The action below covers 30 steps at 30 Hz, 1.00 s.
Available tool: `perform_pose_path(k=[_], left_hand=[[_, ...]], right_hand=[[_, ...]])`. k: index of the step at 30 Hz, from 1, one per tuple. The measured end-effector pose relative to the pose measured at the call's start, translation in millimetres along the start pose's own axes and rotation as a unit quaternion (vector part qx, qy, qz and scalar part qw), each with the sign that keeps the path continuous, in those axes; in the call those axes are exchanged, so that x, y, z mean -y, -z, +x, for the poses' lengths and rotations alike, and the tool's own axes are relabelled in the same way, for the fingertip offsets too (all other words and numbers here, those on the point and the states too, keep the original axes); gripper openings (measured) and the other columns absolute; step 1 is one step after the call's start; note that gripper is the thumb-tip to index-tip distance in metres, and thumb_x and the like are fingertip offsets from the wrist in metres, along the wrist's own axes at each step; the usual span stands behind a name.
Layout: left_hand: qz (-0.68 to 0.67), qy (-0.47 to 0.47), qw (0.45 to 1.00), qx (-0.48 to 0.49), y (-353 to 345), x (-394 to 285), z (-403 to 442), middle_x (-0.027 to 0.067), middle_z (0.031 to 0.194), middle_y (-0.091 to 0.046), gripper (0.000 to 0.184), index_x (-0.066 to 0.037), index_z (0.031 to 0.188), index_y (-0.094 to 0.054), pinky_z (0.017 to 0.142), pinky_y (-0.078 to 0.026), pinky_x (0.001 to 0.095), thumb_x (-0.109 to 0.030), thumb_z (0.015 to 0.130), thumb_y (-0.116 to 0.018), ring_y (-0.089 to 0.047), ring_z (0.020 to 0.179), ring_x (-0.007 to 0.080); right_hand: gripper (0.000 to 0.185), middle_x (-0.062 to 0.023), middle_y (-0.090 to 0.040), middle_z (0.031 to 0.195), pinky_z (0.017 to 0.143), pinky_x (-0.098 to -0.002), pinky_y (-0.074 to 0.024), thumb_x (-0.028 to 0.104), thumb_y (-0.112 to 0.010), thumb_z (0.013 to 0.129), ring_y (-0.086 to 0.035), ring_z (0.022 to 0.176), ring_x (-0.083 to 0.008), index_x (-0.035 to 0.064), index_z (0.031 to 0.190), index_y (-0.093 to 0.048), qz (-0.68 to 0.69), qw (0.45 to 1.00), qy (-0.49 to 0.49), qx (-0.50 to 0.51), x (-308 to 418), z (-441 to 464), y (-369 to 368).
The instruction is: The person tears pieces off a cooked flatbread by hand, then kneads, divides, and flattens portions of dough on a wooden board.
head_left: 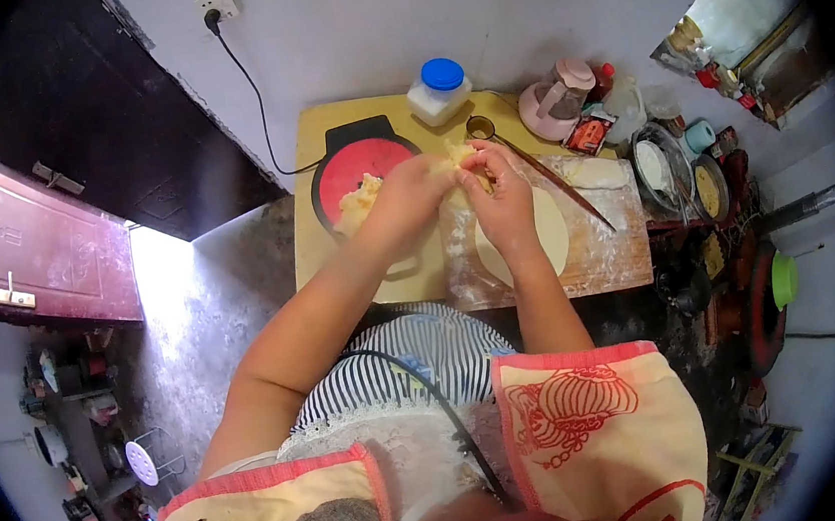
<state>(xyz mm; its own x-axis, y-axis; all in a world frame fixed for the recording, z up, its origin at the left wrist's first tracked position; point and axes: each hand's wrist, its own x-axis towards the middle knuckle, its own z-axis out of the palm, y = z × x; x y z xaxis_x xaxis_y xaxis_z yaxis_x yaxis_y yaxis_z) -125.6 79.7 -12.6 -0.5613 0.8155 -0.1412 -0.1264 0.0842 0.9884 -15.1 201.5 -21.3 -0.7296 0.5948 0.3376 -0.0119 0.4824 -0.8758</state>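
Note:
My left hand point(410, 199) and my right hand point(502, 197) meet above the table, fingers closed on a piece of pale yellow flatbread point(460, 154). Below and left of my left hand, torn, crumpled pieces of similar flatbread point(360, 204) lie on the red plate of an electric griddle point(348, 169). Beneath my right hand, a thin round sheet of rolled dough point(546, 238) rests on a floured wooden board point(609, 262). My left hand and forearm hide part of the griddle.
A tapered dark wooden stick point(566, 189) crosses the board beside a small round cup point(479, 128). Behind stand a blue-lidded jar point(441, 75) and a pink jug point(563, 96). Metal bowls point(658, 172) are at right. The griddle's cord point(256, 95) runs to a wall socket.

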Motion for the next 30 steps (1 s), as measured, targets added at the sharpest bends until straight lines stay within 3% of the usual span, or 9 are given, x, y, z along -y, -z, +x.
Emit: perform_pose_path(k=[2,7,9,13,17,21,25,28,30], left_hand=[[-0.023,-0.014,1.000,-0.003,0,-4,-3,-0.0023,0.092,-0.065,0.031,-0.002,0.115,-0.067,0.065,-0.042,0.0215,-0.026,0.095,-0.064,-0.053,0.075,0.0052],[-0.023,-0.023,0.999,-0.022,-2,5,0,-0.0024,0.090,-0.064,0.030,-0.002,0.113,-0.069,0.067,-0.042,0.0218,-0.026,0.095,-0.064,-0.053,0.075,0.0057],[-0.046,-0.020,0.998,-0.029,0,4,-1,-0.0022,0.090,-0.064,0.029,-0.002,0.111,-0.069,0.067,-0.042,0.0220,-0.026,0.095,-0.064,-0.053,0.075,0.0058],[-0.049,-0.023,0.997,-0.049,-3,5,1,-0.0021,0.088,-0.064,0.028,-0.002,0.106,-0.070,0.065,-0.043,0.0226,-0.027,0.096,-0.063,-0.053,0.075,0.0060],[0.123,-0.026,0.989,-0.073,-2,13,8,-0.0027,0.084,-0.062,0.028,-0.002,0.099,-0.069,0.063,-0.043,0.0233,-0.029,0.095,-0.063,-0.053,0.072,0.0067],[-0.004,-0.016,0.999,-0.042,4,27,20,-0.0029,0.077,-0.059,0.029,-0.002,0.095,-0.068,0.059,-0.040,0.0242,-0.030,0.095,-0.064,-0.052,0.067,0.0072],[-0.042,0.065,0.996,-0.052,-3,-29,-2,-0.0035,0.074,-0.057,0.026,-0.004,0.092,-0.066,0.057,-0.038,0.0245,-0.030,0.096,-0.064,-0.050,0.064,0.0061],[-0.003,0.061,0.997,-0.049,9,-17,8,-0.0040,0.072,-0.055,0.024,-0.006,0.090,-0.064,0.054,-0.036,0.0242,-0.029,0.096,-0.065,-0.047,0.061,0.0056],[0.017,0.050,0.997,-0.054,14,-8,12,-0.0044,0.071,-0.054,0.023,-0.007,0.089,-0.063,0.052,-0.034,0.0238,-0.029,0.096,-0.065,-0.045,0.059,0.0053]], right_hand=[[0.009,-0.0100,-0.059,0.128,0.085,-0.0277,-0.0495,0.003,-0.068,0.089,-0.062,0.096,-0.0139,0.0004,0.096,-0.062,-0.030,0.999,0.011,0.008,3,2,-1],[0.011,-0.0087,-0.061,0.120,0.083,-0.0267,-0.0495,0.002,-0.070,0.088,-0.063,0.093,-0.0133,0.0009,0.096,-0.063,-0.060,0.998,0.025,0.013,3,2,0],[0.011,-0.0082,-0.062,0.114,0.081,-0.0260,-0.0490,0.002,-0.070,0.087,-0.062,0.091,-0.0126,0.0011,0.095,-0.063,0.084,0.995,-0.043,-0.021,5,4,-7],[0.010,-0.0077,-0.062,0.101,0.078,-0.0284,-0.0488,0.001,-0.070,0.085,-0.061,0.089,-0.0156,0.0015,0.093,-0.065,0.134,0.981,-0.140,-0.012,7,4,-1],[0.013,-0.0098,-0.060,0.093,0.077,-0.0349,-0.0493,-0.001,-0.069,0.081,-0.062,0.089,-0.0254,0.0010,0.093,-0.065,-0.117,0.988,0.076,-0.061,12,-2,-2],[0.011,-0.0135,-0.059,0.093,0.077,-0.0426,-0.0497,0.004,-0.067,0.082,-0.060,0.089,-0.0337,0.0037,0.092,-0.065,-0.209,0.962,0.163,-0.066,6,3,-8],[0.010,-0.0159,-0.061,0.097,0.079,-0.0445,-0.0498,0.007,-0.065,0.083,-0.059,0.093,-0.0366,0.0038,0.092,-0.065,-0.191,0.959,0.205,-0.047,6,7,-4],[0.020,-0.0149,-0.062,0.101,0.085,-0.0399,-0.0506,0.009,-0.065,0.085,-0.061,0.097,-0.0320,0.0037,0.104,-0.066,-0.105,0.988,0.115,0.005,-9,4,-5],[0.027,-0.0099,-0.062,0.107,0.084,-0.0333,-0.0507,0.007,-0.063,0.091,-0.061,0.097,-0.0220,0.0046,0.118,-0.064,0.052,0.999,-0.008,-0.003,-12,2,-7]])
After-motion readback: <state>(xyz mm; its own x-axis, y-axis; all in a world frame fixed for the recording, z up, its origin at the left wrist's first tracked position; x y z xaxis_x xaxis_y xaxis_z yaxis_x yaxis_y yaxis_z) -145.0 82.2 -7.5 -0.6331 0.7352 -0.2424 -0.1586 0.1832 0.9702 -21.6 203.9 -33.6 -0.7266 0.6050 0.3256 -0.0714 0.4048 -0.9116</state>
